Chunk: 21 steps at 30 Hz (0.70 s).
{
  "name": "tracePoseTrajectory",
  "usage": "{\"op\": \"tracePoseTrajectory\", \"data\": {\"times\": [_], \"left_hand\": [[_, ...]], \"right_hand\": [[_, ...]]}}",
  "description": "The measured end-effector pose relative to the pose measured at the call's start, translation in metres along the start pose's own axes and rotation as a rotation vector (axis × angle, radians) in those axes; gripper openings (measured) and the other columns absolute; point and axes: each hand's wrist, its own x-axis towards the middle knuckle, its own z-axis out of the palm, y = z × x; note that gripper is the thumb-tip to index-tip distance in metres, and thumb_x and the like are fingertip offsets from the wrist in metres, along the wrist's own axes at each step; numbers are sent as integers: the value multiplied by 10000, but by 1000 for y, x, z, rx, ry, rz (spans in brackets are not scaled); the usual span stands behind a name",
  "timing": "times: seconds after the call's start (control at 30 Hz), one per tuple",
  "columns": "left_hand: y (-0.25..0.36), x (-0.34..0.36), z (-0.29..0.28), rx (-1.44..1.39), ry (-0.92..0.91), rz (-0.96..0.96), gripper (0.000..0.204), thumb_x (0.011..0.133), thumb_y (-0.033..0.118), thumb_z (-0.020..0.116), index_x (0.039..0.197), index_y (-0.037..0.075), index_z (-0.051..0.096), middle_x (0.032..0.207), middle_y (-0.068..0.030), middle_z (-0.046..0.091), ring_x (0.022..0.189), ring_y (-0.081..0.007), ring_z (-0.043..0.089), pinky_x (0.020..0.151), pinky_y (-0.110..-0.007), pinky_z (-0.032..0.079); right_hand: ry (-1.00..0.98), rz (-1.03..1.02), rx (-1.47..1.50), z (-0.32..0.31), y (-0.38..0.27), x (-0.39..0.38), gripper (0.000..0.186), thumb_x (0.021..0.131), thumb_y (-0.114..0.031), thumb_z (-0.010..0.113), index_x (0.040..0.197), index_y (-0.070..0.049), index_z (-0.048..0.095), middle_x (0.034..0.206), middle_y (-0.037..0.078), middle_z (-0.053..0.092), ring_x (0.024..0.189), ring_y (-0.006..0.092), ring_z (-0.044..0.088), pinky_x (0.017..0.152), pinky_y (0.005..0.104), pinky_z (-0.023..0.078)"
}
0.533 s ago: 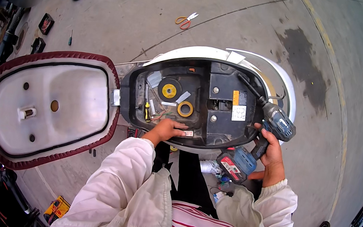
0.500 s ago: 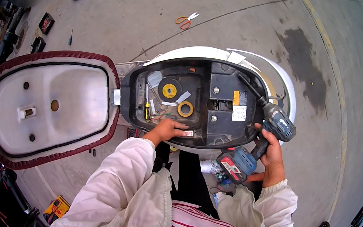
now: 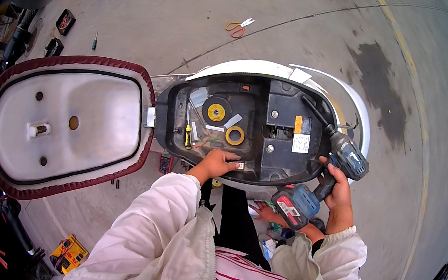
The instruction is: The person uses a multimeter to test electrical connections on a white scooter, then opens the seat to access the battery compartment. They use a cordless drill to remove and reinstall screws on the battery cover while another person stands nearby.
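Where the bare right hand (image 3: 340, 187) closes: clamped round the black handle of a blue-and-black cordless power driver (image 3: 323, 189).
Driver shaft: long and black, ahead and left of the grip, over the black oval plastic tub (image 3: 231, 92); whether its tip touches anything, I cannot tell.
Dark rectangular plastic panel (image 3: 287, 106): inside the tub, left of the grip; two silver round bolt heads (image 3: 275, 114) sit in it, so they look untouched.
Bare left hand (image 3: 215, 164): left of the grip, over the tub's near wall beside a small white label (image 3: 240, 165); whether it pinches something, I cannot tell.
Loose items: farther left, a black disc with a yellow centre (image 3: 216, 112), a yellow tape ring (image 3: 227, 134) and a yellow-handled screwdriver (image 3: 188, 133) lie in the tub, seemingly uncollected.
Maroon-edged seat with white underside (image 3: 100, 112): farthest left, swung open; opening-up appears done, closing not yet.
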Motion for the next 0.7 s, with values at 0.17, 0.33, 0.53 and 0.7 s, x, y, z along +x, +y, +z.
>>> {"op": "tracePoseTrajectory", "data": {"times": [0.17,0.33,0.53,0.7], "left_hand": [[1,-3,-1,24,-43,64,429,896,166,628,1321,113,645,1330,-160,640,1216,-280,621,1043,-343,448],[-19,-13,-6,-141,-12,35,435,937,278,625,1340,113,630,1327,-166,638,1196,-263,618,1045,-350,438],[-42,-142,-76,-62,804,-24,401,942,211,656,1293,17,629,1327,-197,615,1266,-330,568,1061,-379,429],[28,-309,-193,1147,1639,-73,550,923,230,682,1425,80,515,1506,-186,428,1402,-405,369,1157,-546,252]], "right_hand": [[-21,31,-34,-13,2,3,387,910,-181,624,1278,-64,597,1214,75,695,1103,193,622,995,390,456],[-40,11,-17,-8,1,4,372,912,-177,625,1271,-81,598,1212,73,698,1083,198,634,990,400,462],[-49,12,10,-10,8,11,394,903,-166,641,1283,-70,593,1191,79,706,1065,201,640,981,393,475],[-1,-36,138,-6,6,0,418,871,-71,654,1280,-14,590,1164,110,708,1049,212,652,975,349,498]]}}
